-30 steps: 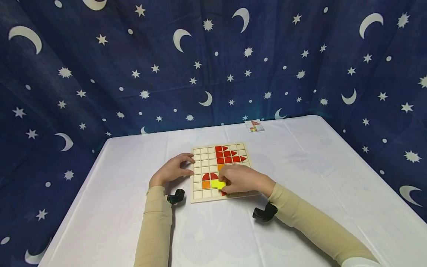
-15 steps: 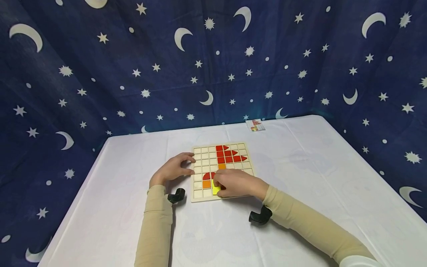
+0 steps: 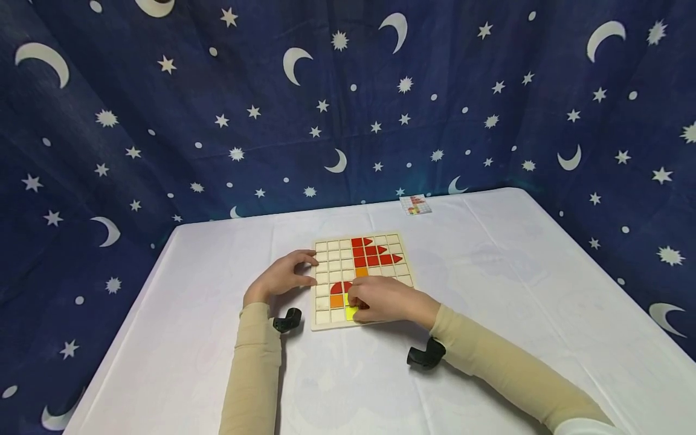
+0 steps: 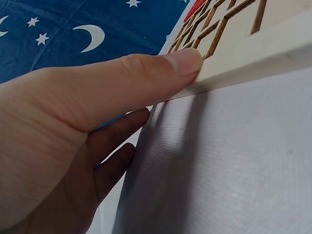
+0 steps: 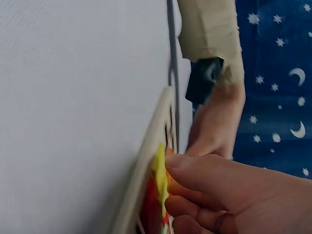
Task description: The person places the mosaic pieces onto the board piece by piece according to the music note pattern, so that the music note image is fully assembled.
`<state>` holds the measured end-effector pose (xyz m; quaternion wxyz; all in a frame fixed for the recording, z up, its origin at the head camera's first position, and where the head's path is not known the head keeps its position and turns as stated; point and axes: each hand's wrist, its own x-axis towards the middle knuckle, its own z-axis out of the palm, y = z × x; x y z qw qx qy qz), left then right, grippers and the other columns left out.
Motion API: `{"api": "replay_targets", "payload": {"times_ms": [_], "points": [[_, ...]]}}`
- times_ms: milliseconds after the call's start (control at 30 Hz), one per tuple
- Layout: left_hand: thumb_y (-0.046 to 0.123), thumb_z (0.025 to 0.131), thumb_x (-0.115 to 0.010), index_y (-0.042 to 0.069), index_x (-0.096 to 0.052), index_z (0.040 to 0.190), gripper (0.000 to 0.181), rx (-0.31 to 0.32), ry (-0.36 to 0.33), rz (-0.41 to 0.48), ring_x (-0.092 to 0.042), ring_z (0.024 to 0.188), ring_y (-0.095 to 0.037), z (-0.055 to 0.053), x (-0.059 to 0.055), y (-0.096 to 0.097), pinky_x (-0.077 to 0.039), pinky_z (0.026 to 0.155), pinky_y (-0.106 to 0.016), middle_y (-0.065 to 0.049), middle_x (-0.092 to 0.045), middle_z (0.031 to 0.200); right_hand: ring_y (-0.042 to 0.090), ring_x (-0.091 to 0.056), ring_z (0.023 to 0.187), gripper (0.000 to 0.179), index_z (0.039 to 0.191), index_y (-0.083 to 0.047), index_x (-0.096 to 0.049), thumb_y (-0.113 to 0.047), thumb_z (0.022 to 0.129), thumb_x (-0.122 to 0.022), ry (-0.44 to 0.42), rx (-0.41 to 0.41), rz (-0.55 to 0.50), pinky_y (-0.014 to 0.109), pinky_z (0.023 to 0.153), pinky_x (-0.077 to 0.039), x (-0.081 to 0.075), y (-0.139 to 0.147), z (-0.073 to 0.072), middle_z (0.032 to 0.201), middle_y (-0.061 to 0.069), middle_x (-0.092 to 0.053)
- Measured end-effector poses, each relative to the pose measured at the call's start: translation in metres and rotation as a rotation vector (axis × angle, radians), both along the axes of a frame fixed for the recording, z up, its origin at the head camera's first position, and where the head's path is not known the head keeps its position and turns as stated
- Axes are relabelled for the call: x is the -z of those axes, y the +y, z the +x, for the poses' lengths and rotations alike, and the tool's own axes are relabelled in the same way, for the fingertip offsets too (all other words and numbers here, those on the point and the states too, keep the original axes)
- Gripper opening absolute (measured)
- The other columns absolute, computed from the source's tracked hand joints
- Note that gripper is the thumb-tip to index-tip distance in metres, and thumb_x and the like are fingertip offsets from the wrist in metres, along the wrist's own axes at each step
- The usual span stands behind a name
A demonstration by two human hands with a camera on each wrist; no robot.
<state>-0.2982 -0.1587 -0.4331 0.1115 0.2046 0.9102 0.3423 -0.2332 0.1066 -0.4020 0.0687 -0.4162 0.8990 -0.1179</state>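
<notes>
A wooden grid board (image 3: pixel 322 316) lies on the table with flat coloured tiles in its cells. My left hand (image 3: pixel 281 276) rests at the board's left edge, its thumb (image 4: pixel 187 63) touching the rim and the fingers spread rather straight. Over the lower middle of the board, my right hand (image 3: pixel 388 298) pinches a yellow tile (image 3: pixel 351 313) with curled fingers. In the right wrist view the thumb tip touches the yellow tile (image 5: pixel 160 168). An orange tile (image 3: pixel 336 300) and a red rounded tile (image 3: pixel 337 288) sit just left of it. The right hand hides the cells beneath.
Red squares and triangles (image 3: pixel 373 261) fill cells at the board's upper right, above an orange square (image 3: pixel 361 272). A small pattern card (image 3: pixel 415 205) lies at the table's back edge. A dark star-printed curtain (image 3: pixel 244 121) hangs behind the white tablecloth (image 3: pixel 489 272).
My right hand has moved slightly left and down over the board with the yellow tile, which now lies in the lower row area. The left hand has stayed in place.
</notes>
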Motion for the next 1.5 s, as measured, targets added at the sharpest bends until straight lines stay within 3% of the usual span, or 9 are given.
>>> {"api": "replay_targets", "payload": {"times_ms": [233,400,667,800,933,1267,1500], "points": [[0.019,0.081,-0.081,0.009,-0.065,0.119,0.042,-0.01,-0.008,0.002,-0.034,0.141,-0.029,0.003,0.001,0.0,-0.026,0.117,-0.045,-0.009,-0.044,0.149,0.01,-0.048,0.07,0.007,0.088,-0.017,-0.067,-0.022,0.087,-0.072,-0.038,0.12,-0.046,0.024,0.063,-0.043,-0.005,0.035,-0.005,0.077,-0.007,-0.052],[0.019,0.081,-0.081,0.009,-0.065,0.119,0.042,-0.006,-0.004,0.017,-0.034,0.141,-0.03,0.003,0.002,0.0,-0.027,0.117,-0.045,-0.01,-0.045,0.148,0.008,-0.046,0.068,0.009,0.081,-0.017,-0.064,-0.016,0.087,-0.071,-0.063,0.142,-0.069,0.024,0.062,-0.04,-0.004,0.073,-0.008,0.073,-0.007,-0.05],[0.02,0.081,-0.081,0.009,-0.066,0.118,0.042,-0.014,-0.005,0.015,-0.034,0.141,-0.029,0.003,0.002,0.001,-0.027,0.117,-0.045,-0.009,-0.045,0.149,0.009,-0.045,0.068,0.015,0.089,-0.011,-0.065,-0.018,0.083,-0.076,-0.223,0.205,-0.049,0.025,0.061,-0.039,-0.015,0.123,-0.009,0.073,-0.005,-0.05],[0.02,0.08,-0.082,0.01,-0.066,0.118,0.043,-0.028,-0.014,0.011,-0.034,0.141,-0.029,0.003,0.001,0.002,-0.027,0.117,-0.045,-0.008,-0.045,0.149,0.01,-0.046,0.07,0.029,0.097,-0.008,-0.064,-0.021,0.078,-0.081,-0.323,0.227,-0.016,0.025,0.063,-0.04,-0.017,0.132,-0.006,0.076,-0.002,-0.052],[0.02,0.08,-0.082,0.01,-0.066,0.119,0.043,-0.036,-0.017,0.01,-0.034,0.141,-0.028,0.003,0.001,0.002,-0.027,0.117,-0.044,-0.008,-0.044,0.149,0.01,-0.047,0.072,0.03,0.094,-0.009,-0.061,-0.017,0.075,-0.082,-0.384,0.219,0.025,0.024,0.065,-0.042,-0.015,0.134,-0.004,0.079,-0.001,-0.054],[0.02,0.081,-0.081,0.01,-0.065,0.12,0.044,-0.036,-0.013,-0.007,-0.034,0.142,-0.028,0.002,0.001,0.002,-0.027,0.117,-0.044,-0.007,-0.044,0.149,0.006,-0.044,0.067,0.017,0.081,-0.012,-0.059,-0.005,0.077,-0.074,-0.342,0.176,0.024,0.022,0.061,-0.037,-0.01,0.131,-0.003,0.072,-0.007,-0.049],[0.021,0.081,-0.081,0.01,-0.065,0.12,0.044,-0.044,-0.015,-0.013,-0.032,0.142,-0.028,0.003,0.0,0.003,-0.026,0.117,-0.044,-0.007,-0.043,0.15,0.011,-0.046,0.07,0.012,0.086,-0.011,-0.062,-0.007,0.083,-0.074,-0.229,0.245,0.014,0.025,0.063,-0.041,-0.007,0.13,-0.011,0.077,-0.004,-0.051]]}}
